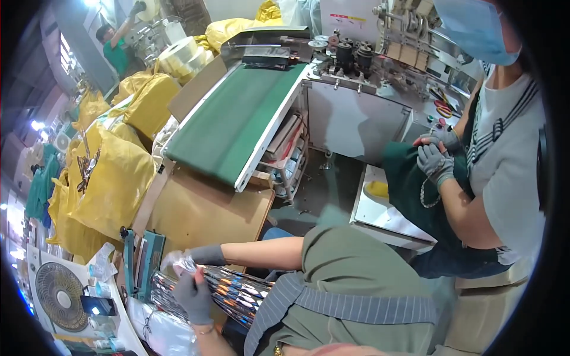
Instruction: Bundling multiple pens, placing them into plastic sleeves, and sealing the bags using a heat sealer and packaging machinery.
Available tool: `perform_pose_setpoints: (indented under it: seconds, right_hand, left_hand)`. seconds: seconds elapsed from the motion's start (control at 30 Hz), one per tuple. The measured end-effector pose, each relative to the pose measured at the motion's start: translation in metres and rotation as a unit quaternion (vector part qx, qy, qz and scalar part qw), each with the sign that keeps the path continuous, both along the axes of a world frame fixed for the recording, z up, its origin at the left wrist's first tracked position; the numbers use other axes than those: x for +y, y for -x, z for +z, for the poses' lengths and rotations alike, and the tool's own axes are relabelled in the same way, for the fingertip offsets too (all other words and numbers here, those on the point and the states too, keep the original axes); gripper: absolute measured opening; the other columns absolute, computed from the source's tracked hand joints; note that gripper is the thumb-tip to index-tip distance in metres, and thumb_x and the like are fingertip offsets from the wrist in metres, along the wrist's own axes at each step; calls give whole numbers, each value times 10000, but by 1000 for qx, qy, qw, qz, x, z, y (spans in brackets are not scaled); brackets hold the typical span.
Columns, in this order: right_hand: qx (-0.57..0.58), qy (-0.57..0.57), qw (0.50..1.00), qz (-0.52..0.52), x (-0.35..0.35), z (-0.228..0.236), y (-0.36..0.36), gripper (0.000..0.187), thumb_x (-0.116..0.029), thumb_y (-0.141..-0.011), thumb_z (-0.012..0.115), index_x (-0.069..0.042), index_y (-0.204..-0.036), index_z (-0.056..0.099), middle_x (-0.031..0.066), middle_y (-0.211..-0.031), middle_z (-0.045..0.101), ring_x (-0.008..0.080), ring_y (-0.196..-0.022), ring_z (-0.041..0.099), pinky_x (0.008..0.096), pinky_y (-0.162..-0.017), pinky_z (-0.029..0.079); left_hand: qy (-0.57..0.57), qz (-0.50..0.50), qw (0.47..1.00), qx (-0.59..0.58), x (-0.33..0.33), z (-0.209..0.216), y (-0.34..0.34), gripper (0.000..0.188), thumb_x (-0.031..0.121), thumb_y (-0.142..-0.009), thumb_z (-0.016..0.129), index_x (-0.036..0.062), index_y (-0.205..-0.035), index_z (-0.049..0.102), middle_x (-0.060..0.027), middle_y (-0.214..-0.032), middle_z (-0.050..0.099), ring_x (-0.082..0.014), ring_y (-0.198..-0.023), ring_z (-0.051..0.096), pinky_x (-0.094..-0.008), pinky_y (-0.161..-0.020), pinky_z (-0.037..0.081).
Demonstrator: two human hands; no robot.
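Note:
Both my hands wear grey gloves and meet over a clear plastic piece (184,263), crumpled and shiny. My left hand (194,298) has its fingers closed, thumb against the plastic. Across from it, my right hand (205,255) reaches the same plastic, its fingertips blurred and partly hidden. Beneath the hands lies a stack of slim patterned packets (234,291) with orange, white and blue marks, running toward my striped apron (356,305). Close beyond the hands stands a teal bench-top sealer (153,255). Clear plastic bags (155,330) lie beside my left hand.
A green conveyor belt (237,121) ends above a brown tabletop (205,213). Yellow sacks (116,178) crowd the far left, with a white fan (61,296) and a phone (98,305) nearer. At right a masked co-worker (504,148) stands with gloved hands together by the machine.

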State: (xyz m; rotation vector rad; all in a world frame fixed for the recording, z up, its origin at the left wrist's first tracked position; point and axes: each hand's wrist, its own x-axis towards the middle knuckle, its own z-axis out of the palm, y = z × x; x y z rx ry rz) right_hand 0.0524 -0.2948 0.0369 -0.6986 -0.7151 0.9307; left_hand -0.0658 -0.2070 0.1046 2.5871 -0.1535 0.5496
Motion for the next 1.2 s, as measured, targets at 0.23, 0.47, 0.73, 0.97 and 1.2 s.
perform_pose_setpoints:
  seconds: [0.23, 0.47, 0.73, 0.97, 1.2]
  right_hand:
    - [148, 91, 984, 36, -105, -33, 92, 467, -411, -938, 474, -63, -1249, 498, 0, -1202, 519, 80, -1063, 485, 276, -926, 384]
    - [-477, 443, 699, -294, -101, 17, 43, 226, -227, -798, 582, -90, -977, 578, 166, -745, 609, 349, -724, 611, 416, -612, 470]
    - [-580, 309, 645, -389, -68, 102, -36, 149, -165, -732, 613, -105, -848, 542, 147, -674, 588, 376, -657, 593, 461, -567, 441]
    - [-539, 360, 601, -467, -85, 124, -57, 193, -158, -708, 601, -74, -877, 560, 168, -686, 602, 372, -691, 607, 458, -610, 453]
    - [-534, 380, 619, -432, -114, 122, -74, 127, -161, -720, 579, -92, -826, 577, 142, -729, 620, 341, -725, 613, 433, -639, 462]
  left_hand:
    - [431, 74, 889, -135, -49, -93, 61, 302, 242, -904, 483, -13, -767, 568, -44, -685, 568, -161, -601, 463, -317, -566, 393]
    - [272, 115, 951, 95, -61, -2, 45, 233, 136, -790, 644, 17, -715, 458, -16, -637, 438, -115, -601, 389, -279, -565, 364]
    - [241, 64, 947, 204, 68, 15, -47, 215, 175, -889, 558, -27, -819, 581, -70, -737, 589, -128, -607, 517, -255, -540, 436]
    - [209, 75, 975, -19, 33, 49, -70, 249, 173, -919, 490, -32, -988, 612, -47, -706, 587, -85, -511, 550, -205, -399, 409]
    - [278, 7, 959, 48, 18, 68, -68, 338, 124, -911, 492, -40, -1205, 518, -35, -761, 579, -58, -481, 509, -172, -406, 382]
